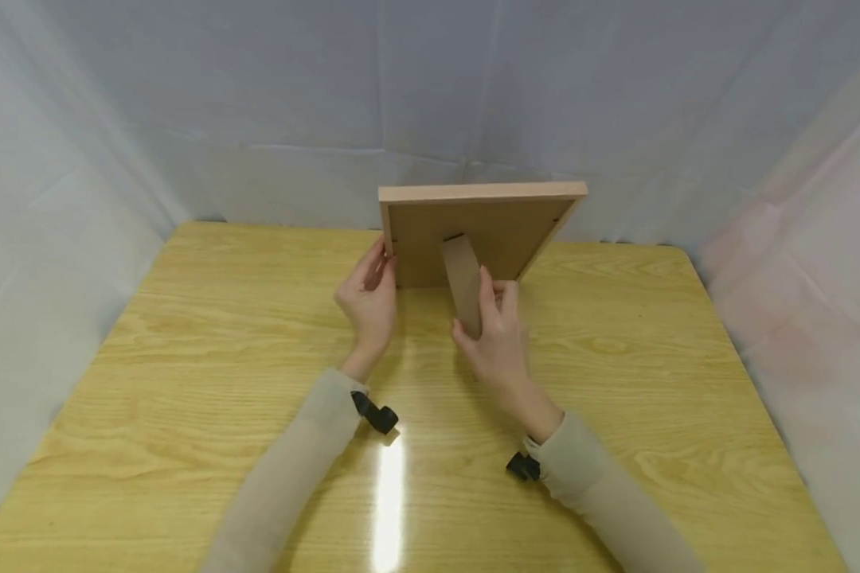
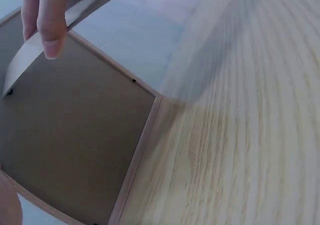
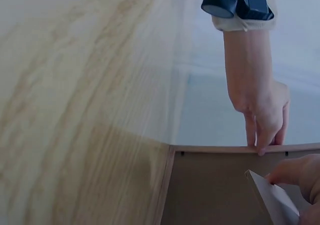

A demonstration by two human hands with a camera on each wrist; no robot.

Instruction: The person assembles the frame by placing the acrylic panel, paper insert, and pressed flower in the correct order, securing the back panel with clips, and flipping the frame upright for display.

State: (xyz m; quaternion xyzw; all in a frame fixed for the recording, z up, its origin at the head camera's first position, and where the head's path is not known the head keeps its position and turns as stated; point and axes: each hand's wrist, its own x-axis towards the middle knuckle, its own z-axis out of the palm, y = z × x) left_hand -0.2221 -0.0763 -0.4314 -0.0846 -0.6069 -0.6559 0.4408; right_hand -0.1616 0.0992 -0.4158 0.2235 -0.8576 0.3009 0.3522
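A picture frame (image 1: pixel 502 231) with a light wooden border stands on the table, its brown back toward me. My left hand (image 1: pixel 373 298) pinches the frame's left edge between thumb and fingers. The stand leg (image 1: pixel 463 282) swings out from the middle of the back. Thumb and fingers of my right hand (image 1: pixel 498 334) pinch this leg near its free end. In the right wrist view the leg (image 3: pixel 274 199) angles away from the backing, and the left hand (image 3: pixel 265 115) grips the frame's border (image 3: pixel 215 148). The front of the frame is hidden.
The yellow wood-grain table (image 1: pixel 616 382) extends around the frame, with a bright light reflection (image 1: pixel 388 501) near its front. Pale sheets (image 1: pixel 294 95) hang behind and along both sides. Each sleeve cuff carries a black wrist camera (image 1: pixel 376 414).
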